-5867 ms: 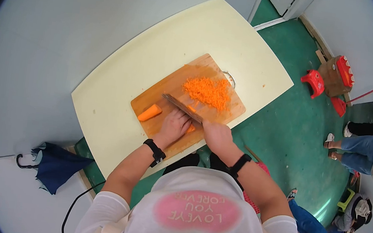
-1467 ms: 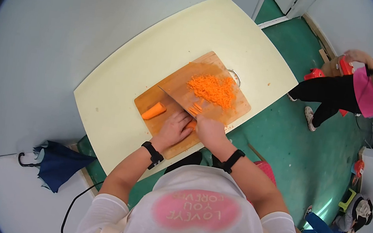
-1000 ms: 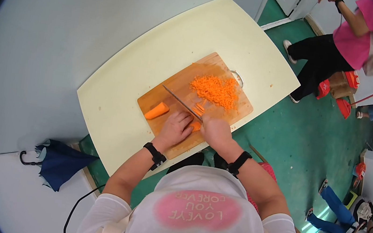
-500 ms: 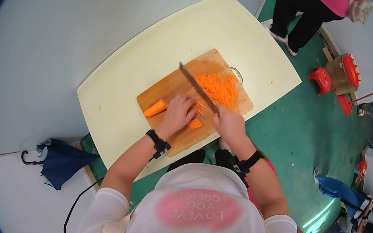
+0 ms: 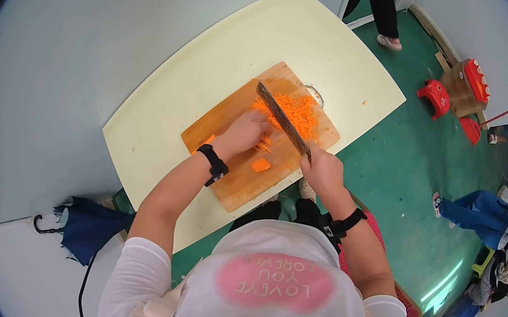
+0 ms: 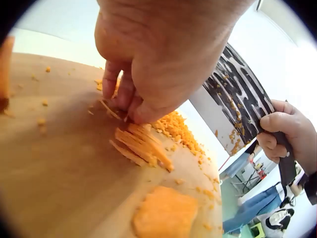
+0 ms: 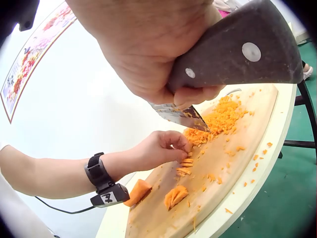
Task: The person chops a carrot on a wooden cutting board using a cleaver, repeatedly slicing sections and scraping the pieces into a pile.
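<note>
My right hand (image 5: 321,170) grips the dark handle (image 7: 237,49) of a cleaver (image 5: 284,121); its broad blade, flecked with carrot bits, tilts above the cutting board. On the wooden cutting board (image 5: 231,187), my left hand (image 5: 244,135) reaches down with bent fingers, thumb and fingertips pinching at the end of a small stack of carrot strips (image 6: 141,146). A short carrot chunk (image 5: 261,165) sits nearer the body. Beyond the blade spreads a heap of finely chopped carrot (image 5: 301,113). A thicker carrot piece (image 7: 138,192) lies near the left wrist, mostly hidden by it in the head view.
The board rests on a pale yellow table (image 5: 167,89) against a wall. A metal ring handle (image 5: 317,93) is at the board's far edge. A folded blue umbrella (image 5: 91,227) leans left. Red stool (image 5: 434,97), carton (image 5: 462,90) and other people are on the right.
The cleaver has lifted off the carrot and shifted right, toward the chopped heap. My left hand has left the chunk and moved forward to the strips. A passer-by has walked toward the doorway.
</note>
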`<state>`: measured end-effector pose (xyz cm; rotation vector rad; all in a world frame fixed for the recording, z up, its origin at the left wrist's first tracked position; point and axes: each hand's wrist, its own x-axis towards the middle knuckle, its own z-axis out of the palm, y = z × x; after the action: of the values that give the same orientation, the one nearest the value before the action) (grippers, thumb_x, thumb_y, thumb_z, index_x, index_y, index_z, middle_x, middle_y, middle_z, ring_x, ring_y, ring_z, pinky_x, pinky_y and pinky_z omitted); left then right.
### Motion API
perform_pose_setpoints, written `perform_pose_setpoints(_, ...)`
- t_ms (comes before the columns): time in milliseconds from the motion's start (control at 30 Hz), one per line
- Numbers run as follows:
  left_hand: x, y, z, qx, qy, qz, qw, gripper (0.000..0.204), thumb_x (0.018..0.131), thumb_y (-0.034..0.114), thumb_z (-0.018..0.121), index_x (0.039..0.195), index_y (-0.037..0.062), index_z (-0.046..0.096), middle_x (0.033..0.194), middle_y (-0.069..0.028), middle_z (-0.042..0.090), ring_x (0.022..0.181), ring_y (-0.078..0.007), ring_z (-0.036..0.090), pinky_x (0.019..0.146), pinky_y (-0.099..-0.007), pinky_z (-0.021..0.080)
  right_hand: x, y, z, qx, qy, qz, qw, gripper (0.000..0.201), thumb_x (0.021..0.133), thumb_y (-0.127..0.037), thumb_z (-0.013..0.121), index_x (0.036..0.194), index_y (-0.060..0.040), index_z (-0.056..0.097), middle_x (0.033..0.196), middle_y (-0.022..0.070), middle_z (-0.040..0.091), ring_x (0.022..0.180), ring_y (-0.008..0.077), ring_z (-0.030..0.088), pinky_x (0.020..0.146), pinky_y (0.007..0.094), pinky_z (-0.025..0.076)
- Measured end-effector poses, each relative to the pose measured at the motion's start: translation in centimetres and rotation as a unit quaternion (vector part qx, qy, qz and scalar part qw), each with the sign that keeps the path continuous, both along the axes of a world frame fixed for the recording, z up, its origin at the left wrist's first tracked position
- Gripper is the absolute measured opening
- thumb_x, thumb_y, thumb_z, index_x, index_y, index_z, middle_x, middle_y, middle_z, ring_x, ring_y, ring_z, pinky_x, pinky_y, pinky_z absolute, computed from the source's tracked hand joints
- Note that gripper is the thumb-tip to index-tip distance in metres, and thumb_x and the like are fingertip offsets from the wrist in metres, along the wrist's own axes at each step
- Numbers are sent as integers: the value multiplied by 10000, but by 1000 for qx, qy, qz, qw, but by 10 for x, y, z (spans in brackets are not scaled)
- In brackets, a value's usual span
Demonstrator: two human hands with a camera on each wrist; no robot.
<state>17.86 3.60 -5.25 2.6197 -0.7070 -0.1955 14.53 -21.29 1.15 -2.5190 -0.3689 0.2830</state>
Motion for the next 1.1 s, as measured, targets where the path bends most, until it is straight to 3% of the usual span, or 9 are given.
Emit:
perform_pose_setpoints(133, -6, 4, 21, 40, 46, -37, 997, 258, 752, 115, 662, 1002, 51, 661, 978, -118, 609, 999, -305, 557, 856, -405, 490, -2, -3, -6, 0, -3, 4, 1000, 142, 823, -160, 551, 880, -36, 587, 690, 200, 636, 651, 390, 630, 594, 487, 500)
perform_pose_setpoints(200, -11, 4, 30, 24, -6, -99, 995, 354, 742, 118, 680, 1086, 56, 624, 1049, -127, 595, 1012, -318, 548, 886, -403, 481, -2, -3, -5, 2, -4, 3, 1000, 143, 822, -160, 552, 881, -35, 588, 687, 198, 636, 649, 388, 631, 592, 486, 501)
perform_pose_setpoints(300, -14, -1, 31, 29, 10, -100, 995, 423, 737, 129, 696, 1141, 62, 589, 1073, -121, 581, 1016, -327, 542, 903, -406, 470, -4, -3, -6, 8, -14, 2, 1000, 145, 820, -161, 555, 882, -34, 591, 683, 195, 638, 646, 384, 633, 589, 483, 502)
perform_pose_setpoints(433, -18, -8, 19, 21, 8, -85, 996, 365, 745, 118, 689, 1095, 57, 608, 1043, -118, 582, 1010, -317, 546, 882, -397, 478, -6, -3, -6, 2, -5, 0, 1000, 150, 819, -163, 557, 883, -33, 595, 676, 188, 642, 643, 376, 638, 588, 479, 506)
perform_pose_setpoints(633, -49, -21, -6, 15, -48, 34, 998, 253, 762, 72, 662, 1011, 50, 625, 1011, -112, 581, 985, -304, 551, 816, -387, 497, -12, -4, -13, -14, 8, 12, 1000, 150, 817, -164, 562, 880, -34, 598, 669, 186, 640, 640, 372, 641, 588, 478, 511)
perform_pose_setpoints(700, -54, -25, -11, -7, -117, 81, 990, 197, 764, 75, 642, 959, 54, 627, 944, -120, 579, 967, -300, 560, 785, -403, 502, -14, -3, -17, -16, 7, 16, 1000, 149, 814, -164, 565, 879, -34, 597, 667, 186, 639, 640, 371, 642, 587, 477, 511)
perform_pose_setpoints(733, -56, -27, -13, -7, -118, 80, 990, 197, 764, 75, 642, 959, 54, 627, 944, -120, 579, 967, -300, 560, 785, -403, 502, -15, -3, -18, -18, 8, 22, 1000, 148, 811, -164, 568, 877, -34, 596, 666, 187, 638, 640, 370, 642, 587, 477, 512)
perform_pose_setpoints(900, -60, -39, -21, -8, -106, 239, 965, 245, 783, 90, 668, 1015, 37, 610, 970, -150, 577, 958, -332, 555, 828, -414, 481, -17, -2, -19, -18, 10, 27, 999, 145, 806, -163, 571, 868, -35, 599, 668, 188, 637, 650, 369, 646, 597, 480, 512)
perform_pose_setpoints(1100, -61, -42, -9, -17, -98, 233, 967, 293, 785, 167, 688, 1033, 36, 600, 947, -157, 564, 945, -344, 549, 829, -424, 476, -17, -2, -18, -19, 24, 34, 999, 156, 807, -161, 568, 880, -35, 622, 689, 193, 641, 679, 371, 649, 616, 480, 511)
